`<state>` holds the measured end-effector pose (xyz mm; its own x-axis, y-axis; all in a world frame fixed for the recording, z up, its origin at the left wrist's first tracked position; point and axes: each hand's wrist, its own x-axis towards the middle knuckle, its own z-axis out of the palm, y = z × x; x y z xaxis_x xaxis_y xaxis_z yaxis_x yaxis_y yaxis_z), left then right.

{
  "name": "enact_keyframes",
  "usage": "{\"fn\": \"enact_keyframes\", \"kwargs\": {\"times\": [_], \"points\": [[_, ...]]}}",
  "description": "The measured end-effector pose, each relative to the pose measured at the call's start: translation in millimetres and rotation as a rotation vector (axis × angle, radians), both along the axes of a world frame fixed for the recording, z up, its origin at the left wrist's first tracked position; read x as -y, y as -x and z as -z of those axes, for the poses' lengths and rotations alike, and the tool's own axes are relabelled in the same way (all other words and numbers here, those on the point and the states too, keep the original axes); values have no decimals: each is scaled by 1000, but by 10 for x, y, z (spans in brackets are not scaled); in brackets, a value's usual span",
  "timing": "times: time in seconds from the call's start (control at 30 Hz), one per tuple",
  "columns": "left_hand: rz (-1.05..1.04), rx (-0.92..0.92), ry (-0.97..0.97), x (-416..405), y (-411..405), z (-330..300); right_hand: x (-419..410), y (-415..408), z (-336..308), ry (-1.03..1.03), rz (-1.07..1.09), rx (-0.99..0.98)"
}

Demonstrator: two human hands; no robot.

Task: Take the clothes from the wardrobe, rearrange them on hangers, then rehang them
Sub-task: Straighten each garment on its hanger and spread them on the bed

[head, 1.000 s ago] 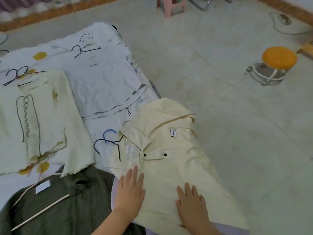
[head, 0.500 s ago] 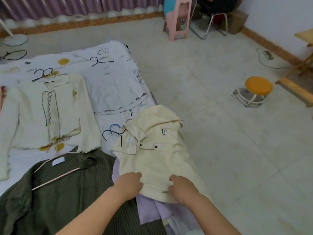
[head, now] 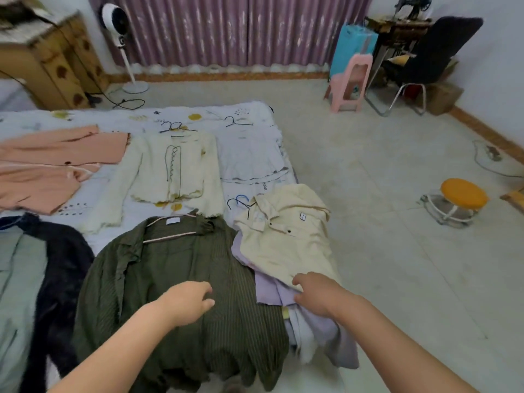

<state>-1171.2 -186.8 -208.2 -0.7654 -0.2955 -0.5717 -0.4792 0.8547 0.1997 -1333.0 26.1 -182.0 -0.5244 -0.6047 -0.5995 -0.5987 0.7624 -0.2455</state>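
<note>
A cream collared shirt (head: 283, 245) lies flat on the bed's near right corner on a dark hanger with a blue hook (head: 241, 200). Under it a lilac garment (head: 272, 290) sticks out. My right hand (head: 314, 293) is at the shirt's lower hem over the lilac cloth, fingers loosely curled, thumb apart from them. To the left lies a dark green striped garment (head: 175, 265) on a pink hanger. My left hand (head: 187, 302) hovers over its middle, fingers loosely curled, holding nothing.
On the printed bed sheet (head: 249, 154) also lie a white cardigan (head: 170, 165), a pink garment (head: 42, 171), a dark navy garment (head: 59, 265) and two black hangers (head: 177, 127). On the floor to the right stand an orange stool (head: 463, 192) and a pink stool (head: 351, 80).
Both hands slid down the cream shirt to its hem. My left hand then left it and moved left over the green garment. The view tilted up, showing more of the room.
</note>
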Motion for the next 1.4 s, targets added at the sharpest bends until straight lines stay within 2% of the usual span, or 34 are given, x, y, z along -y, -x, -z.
{"fn": "enact_keyframes", "kwargs": {"times": [0.23, 0.43, 0.83, 1.07, 1.2, 1.4], "points": [[-224, -2, -20, 268, -1257, -304, 446, -694, -262, -106, -260, -16], [-459, -1, -50, 666, -2495, -392, 1312, -1595, -369, -68, -454, -38], [-733, 29, -2, 1714, -4943, -451, 3014, -3710, -298, -29, -658, 63], [-799, 52, -33, 2327, -5346, -305, 3708, -4052, -228, -63, -697, 101], [-842, 42, -89, 2820, -5265, -211, 4258, -3990, -119, -66, -678, 90], [-821, 16, -59, 3807, -4923, -95, 5199, -3835, 211, -31, -556, 98]]}}
